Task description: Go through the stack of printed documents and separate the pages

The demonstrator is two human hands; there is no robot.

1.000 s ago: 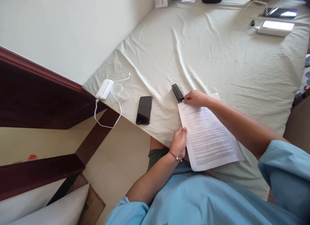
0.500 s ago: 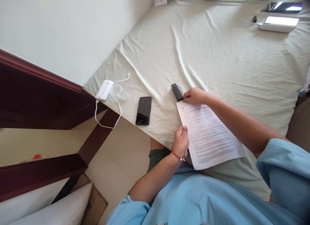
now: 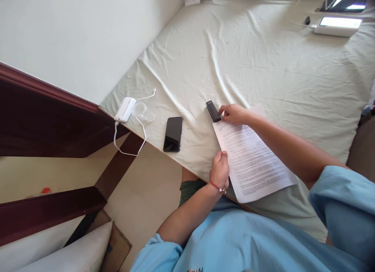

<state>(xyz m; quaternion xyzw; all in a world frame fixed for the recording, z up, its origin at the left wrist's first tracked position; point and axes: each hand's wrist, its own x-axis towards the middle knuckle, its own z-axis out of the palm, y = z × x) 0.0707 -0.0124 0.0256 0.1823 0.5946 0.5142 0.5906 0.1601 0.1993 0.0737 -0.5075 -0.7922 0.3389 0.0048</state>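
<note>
My left hand, with a red beaded string on its wrist, grips the left edge of a stack of printed paper sheets, thumb on top. The stack's lower end reaches past the edge of the cloth-covered surface. My right hand lies over the top edge of the sheets, its finger and thumb bent with a small gap between them. Right by those fingertips, at the top left corner of the stack, is a small black stapler. The right forearm covers part of the sheets.
A black phone lies left of the sheets. Farther left are a white power adapter with a looping cable and a clear plastic cup. Another white device and a dark phone lie at the far right.
My right finger and thumb have loosened and drawn slightly away from the stapler's end. My left hand keeps its hold on the sheets. The view has shifted a little.
</note>
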